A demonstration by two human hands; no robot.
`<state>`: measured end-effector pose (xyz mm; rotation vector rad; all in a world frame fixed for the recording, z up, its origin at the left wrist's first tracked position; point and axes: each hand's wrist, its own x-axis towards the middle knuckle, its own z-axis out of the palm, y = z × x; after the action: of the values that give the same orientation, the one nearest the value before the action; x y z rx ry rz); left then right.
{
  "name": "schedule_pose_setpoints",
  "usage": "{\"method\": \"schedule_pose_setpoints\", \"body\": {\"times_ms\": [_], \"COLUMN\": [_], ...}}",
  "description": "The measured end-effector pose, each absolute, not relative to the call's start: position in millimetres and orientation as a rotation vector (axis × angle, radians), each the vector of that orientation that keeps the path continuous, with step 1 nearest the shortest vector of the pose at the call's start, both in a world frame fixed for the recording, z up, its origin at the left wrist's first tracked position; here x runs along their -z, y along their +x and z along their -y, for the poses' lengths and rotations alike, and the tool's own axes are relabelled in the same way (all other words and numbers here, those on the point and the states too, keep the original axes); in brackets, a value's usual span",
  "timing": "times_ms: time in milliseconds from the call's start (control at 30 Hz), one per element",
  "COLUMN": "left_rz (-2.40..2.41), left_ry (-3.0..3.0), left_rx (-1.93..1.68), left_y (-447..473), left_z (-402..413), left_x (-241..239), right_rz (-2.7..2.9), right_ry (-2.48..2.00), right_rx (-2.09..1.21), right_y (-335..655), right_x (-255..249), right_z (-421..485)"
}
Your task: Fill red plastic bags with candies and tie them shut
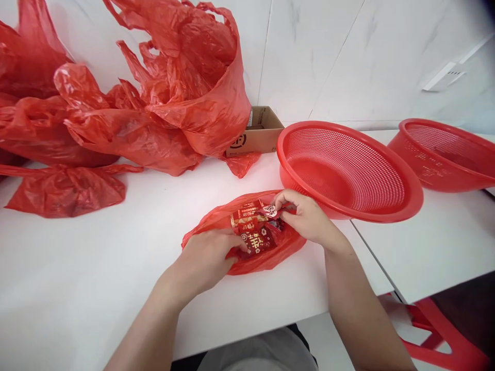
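A red plastic bag (212,219) lies spread open on the white table with several small packets inside. My right hand (305,216) reaches over its right side, fingers pinched on a small wrapped packet with a white heart-shaped label (269,211). My left hand (209,257) comes in over the near left rim. Its bent thumb and fingers are closed at the left edge of a dark red packet with gold characters (258,241); the other fingers are partly hidden. Behind that packet lies a red and gold packet (245,212).
Filled red plastic bags (201,103) crowd the back left, and a smaller knotted red bag (67,190) sits before them. A cardboard box (265,136) stands by the wall. Two red perforated baskets (348,129) occupy the right side. A red stool (444,335) is below the table edge.
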<state>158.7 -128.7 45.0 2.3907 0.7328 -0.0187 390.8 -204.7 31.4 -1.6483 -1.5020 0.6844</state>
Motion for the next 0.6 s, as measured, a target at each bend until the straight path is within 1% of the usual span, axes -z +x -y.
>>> {"method": "schedule_pose_setpoints", "body": {"times_ms": [67, 267, 433, 600], "left_rz": [-0.758, -1.077, -0.855, -0.728], "left_ry": [2.327, 1.963, 1.672, 1.468], "left_rx": [0.011, -0.364, -0.299, -0.347], "left_y": [157.8, 161.3, 168.0, 171.5], "left_z": [127.0, 121.5, 121.6, 119.0], "left_x": [-46.1, -52.0, -50.2, -44.1], "right_rz": [1.501, 1.465, 1.536, 1.599], "right_ry": [-1.633, -1.475, -1.309, -1.257], "right_rx": [-0.709, -0.803, -0.827, -0.769], "right_y": [390.4, 385.4, 382.0, 383.1], "right_x": [-31.6, -33.6, -34.9, -37.2], "right_z": [204.9, 206.5, 208.3, 208.9]}}
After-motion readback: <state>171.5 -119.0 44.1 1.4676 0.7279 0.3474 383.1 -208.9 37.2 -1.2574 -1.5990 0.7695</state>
